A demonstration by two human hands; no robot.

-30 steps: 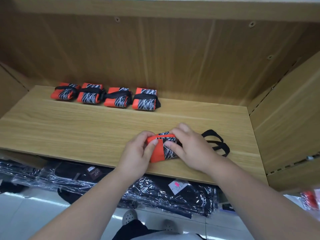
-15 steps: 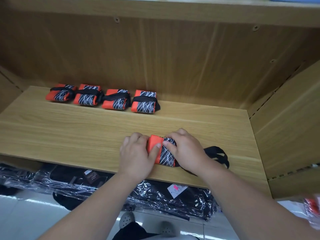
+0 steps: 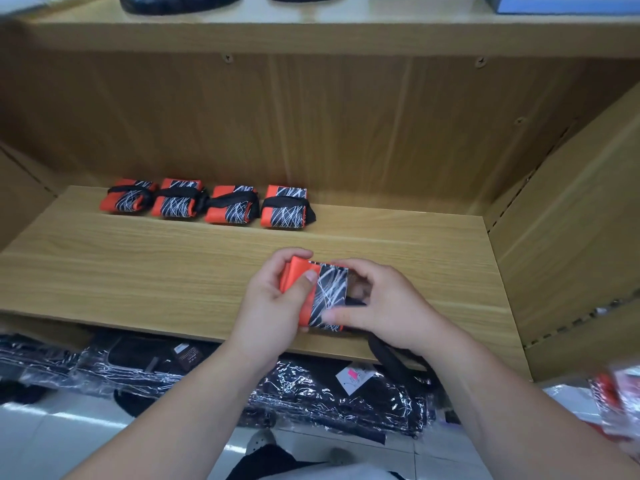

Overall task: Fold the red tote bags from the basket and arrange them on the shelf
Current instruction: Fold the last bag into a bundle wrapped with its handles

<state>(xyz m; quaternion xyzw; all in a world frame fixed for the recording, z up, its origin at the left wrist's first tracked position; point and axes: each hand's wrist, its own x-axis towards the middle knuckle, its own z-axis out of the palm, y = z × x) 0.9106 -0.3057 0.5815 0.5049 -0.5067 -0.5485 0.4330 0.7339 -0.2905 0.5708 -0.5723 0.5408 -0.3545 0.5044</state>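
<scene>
A folded red tote bag (image 3: 320, 292) with a black panel of white scribble lines is lifted a little off the wooden shelf (image 3: 138, 271) near its front edge. My left hand (image 3: 273, 306) grips its red left side, thumb on top. My right hand (image 3: 384, 306) holds its right side, fingers tucked at the end. The bag's black handles (image 3: 391, 358) hang down under my right wrist, past the shelf edge. Several folded red tote bags (image 3: 207, 204), each wrapped with its black strap, lie in a row at the back left of the shelf.
Black goods in clear plastic wrap (image 3: 311, 393) fill the level below the shelf. Wooden side walls (image 3: 571, 220) close the shelf at left and right. Dark objects (image 3: 180, 1) sit on the board above. A blurred red and white item (image 3: 616, 400) shows at the right edge.
The folded bag was pressed flat on the shelf and is now raised and tilted in both hands. Its handles have slid from the shelf top to hang below my right wrist.
</scene>
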